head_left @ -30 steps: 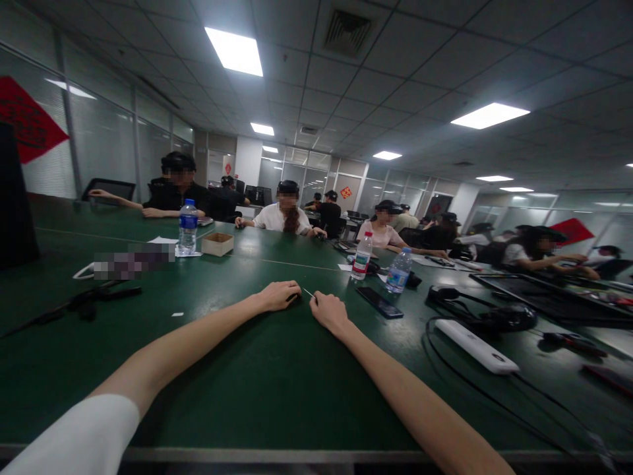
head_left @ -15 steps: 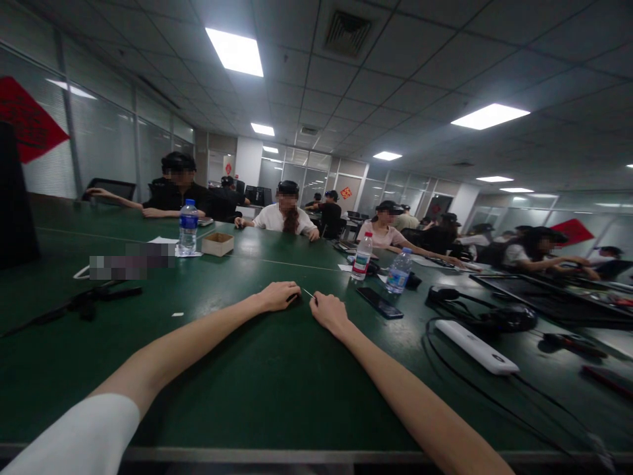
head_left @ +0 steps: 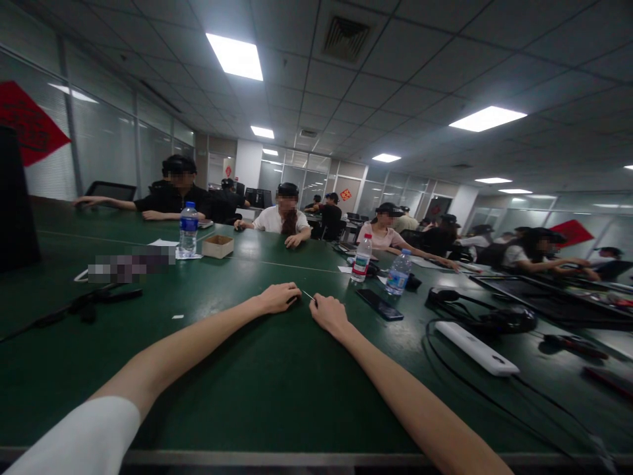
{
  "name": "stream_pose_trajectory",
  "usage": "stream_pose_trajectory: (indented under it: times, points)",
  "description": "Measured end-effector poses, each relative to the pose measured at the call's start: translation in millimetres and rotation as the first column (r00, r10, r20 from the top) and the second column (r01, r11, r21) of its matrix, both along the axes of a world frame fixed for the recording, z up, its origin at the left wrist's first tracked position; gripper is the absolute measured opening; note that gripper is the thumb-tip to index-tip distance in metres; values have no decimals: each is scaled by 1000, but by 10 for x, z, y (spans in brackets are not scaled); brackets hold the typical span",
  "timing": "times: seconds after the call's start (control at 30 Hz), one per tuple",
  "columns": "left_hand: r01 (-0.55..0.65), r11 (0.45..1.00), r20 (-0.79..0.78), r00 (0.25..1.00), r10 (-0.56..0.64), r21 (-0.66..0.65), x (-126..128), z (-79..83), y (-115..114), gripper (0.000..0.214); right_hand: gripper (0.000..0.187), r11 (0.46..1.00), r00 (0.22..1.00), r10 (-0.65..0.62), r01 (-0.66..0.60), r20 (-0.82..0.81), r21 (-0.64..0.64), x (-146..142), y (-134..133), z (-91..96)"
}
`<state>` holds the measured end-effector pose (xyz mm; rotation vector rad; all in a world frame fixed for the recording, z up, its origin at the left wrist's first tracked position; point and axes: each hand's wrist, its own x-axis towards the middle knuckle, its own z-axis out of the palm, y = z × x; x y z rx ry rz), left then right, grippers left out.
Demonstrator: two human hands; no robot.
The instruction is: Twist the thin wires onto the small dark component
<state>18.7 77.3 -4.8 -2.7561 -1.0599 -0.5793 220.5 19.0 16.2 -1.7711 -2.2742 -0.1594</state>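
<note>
Both my forearms stretch out over the green table [head_left: 267, 396]. My left hand [head_left: 279, 298] rests on it with curled fingers, closed over a small dark thing that is mostly hidden beneath them. Close beside it, my right hand [head_left: 329, 311] is closed, and a thin shiny rod [head_left: 307, 295] sticks out from it toward my left fingertips. Whether the rod touches anything in the left hand I cannot tell. Any handle it may have is hidden in the right fist.
Right of my hands are a black phone [head_left: 380, 304], water bottles [head_left: 398, 272], a headset [head_left: 504, 316] and a white power bank [head_left: 475, 348] with a cable. To the left are an open cardboard box [head_left: 217, 247], another bottle [head_left: 188, 231] and a black stand [head_left: 89, 302]. Several people sit around.
My hands and the rod have barely moved. Across the table, a person in white has brought one hand inward over the tabletop. The person in black has reached farther left.
</note>
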Motion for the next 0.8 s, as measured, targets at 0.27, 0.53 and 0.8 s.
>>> stream_pose_trajectory:
  times: [0.27,0.53,0.8]
  points:
    - [-79,996,-12,997,79,-36,14,32,-41,25,33,1000,1000,1,0,-10,17,-11,-20,17]
    - [-202,978,-22,979,201,-41,28,27,-57,34,35,997,1000,-4,5,-15,77,-71,-21,3]
    - [-189,976,-71,981,182,-110,21,25,-22,21,27,962,963,248,-233,-103,145,-382,-127,-9]
